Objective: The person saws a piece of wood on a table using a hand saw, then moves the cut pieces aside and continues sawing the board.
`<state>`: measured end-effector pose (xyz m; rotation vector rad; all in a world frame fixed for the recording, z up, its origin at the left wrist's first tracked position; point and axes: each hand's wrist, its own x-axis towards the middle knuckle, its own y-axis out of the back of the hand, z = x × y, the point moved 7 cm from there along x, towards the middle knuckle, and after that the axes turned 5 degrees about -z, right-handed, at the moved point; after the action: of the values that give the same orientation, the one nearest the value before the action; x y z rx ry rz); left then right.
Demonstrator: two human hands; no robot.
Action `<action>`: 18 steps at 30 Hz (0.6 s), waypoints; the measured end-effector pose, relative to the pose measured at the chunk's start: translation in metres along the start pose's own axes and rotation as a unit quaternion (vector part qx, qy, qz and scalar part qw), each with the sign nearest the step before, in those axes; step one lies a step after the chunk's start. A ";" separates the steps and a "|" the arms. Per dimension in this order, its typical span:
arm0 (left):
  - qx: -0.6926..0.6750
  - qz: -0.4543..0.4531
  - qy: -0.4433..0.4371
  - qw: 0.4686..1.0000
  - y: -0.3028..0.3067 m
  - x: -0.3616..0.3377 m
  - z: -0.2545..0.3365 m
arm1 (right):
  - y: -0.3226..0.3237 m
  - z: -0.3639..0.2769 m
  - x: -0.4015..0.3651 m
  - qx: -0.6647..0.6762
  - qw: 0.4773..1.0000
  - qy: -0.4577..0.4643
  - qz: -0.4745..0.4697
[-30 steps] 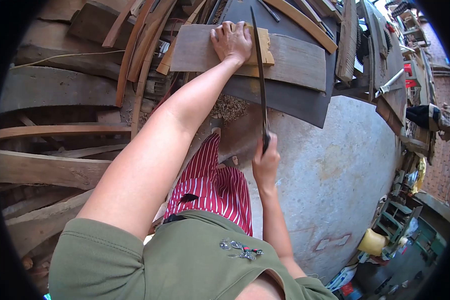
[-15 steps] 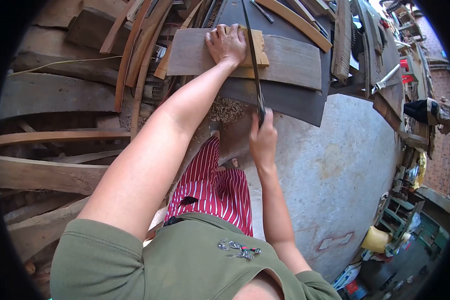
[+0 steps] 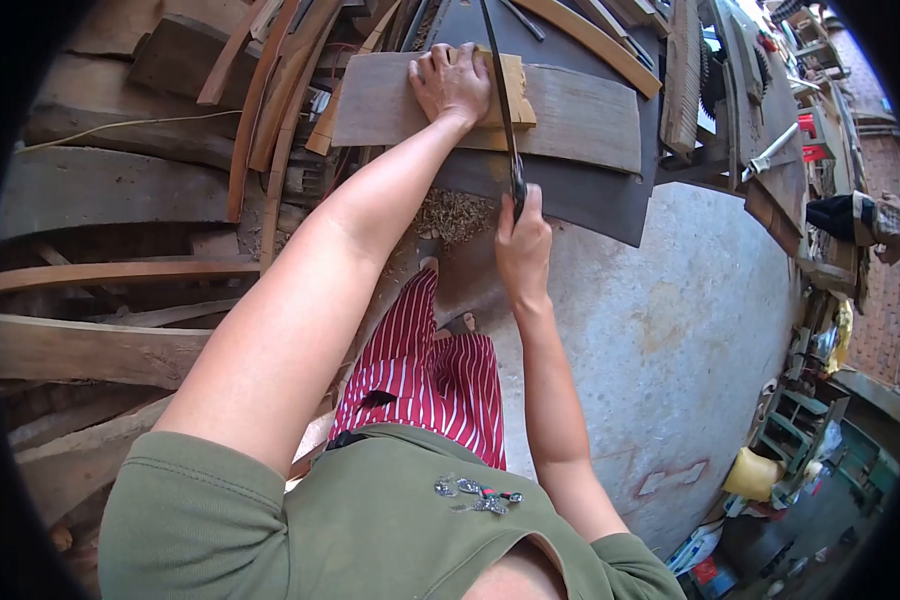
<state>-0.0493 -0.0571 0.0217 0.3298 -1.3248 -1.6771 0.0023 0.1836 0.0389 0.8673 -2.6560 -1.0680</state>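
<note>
My right hand point(image 3: 524, 245) is closed round the dark handle of a handsaw point(image 3: 507, 125). The saw's long, narrow blade points away from me and crosses a light yellowish wooden block point(image 3: 517, 92). This block rests on a wide grey-brown plank point(image 3: 585, 115) with a curved right end. My left hand point(image 3: 452, 85) presses on the block's left part, its fingers bent toward the far edge and its thumb side near the blade. Whether the blade has cut into the block cannot be made out.
Beneath the plank is a dark tabletop point(image 3: 590, 205), with a thin dark rod point(image 3: 522, 20) and a curved wooden strip point(image 3: 600, 45) on it. Sawdust and shavings point(image 3: 455, 218) lie below its near edge. Curved timber point(image 3: 100, 350) is stacked at left. Another person point(image 3: 875, 225) is at far right.
My right hand and the saw have moved a little forward, away from my body. My left hand stays on the block, and the whole view has shifted slightly.
</note>
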 end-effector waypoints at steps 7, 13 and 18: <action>-0.005 -0.012 0.001 1.000 0.006 -0.001 0.001 | 0.028 0.020 -0.118 0.050 0.999 0.013 0.005; 0.002 -0.005 -0.004 1.000 0.001 -0.001 0.000 | 0.004 0.007 -0.018 0.029 0.999 0.043 0.005; 0.001 0.003 -0.004 1.000 -0.005 0.000 0.000 | 0.000 0.005 -0.007 0.025 0.998 0.044 0.022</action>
<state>-0.0518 -0.0567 0.0178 0.3194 -1.3318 -1.6740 0.0064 0.1909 0.0356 0.8416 -2.6268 -0.9341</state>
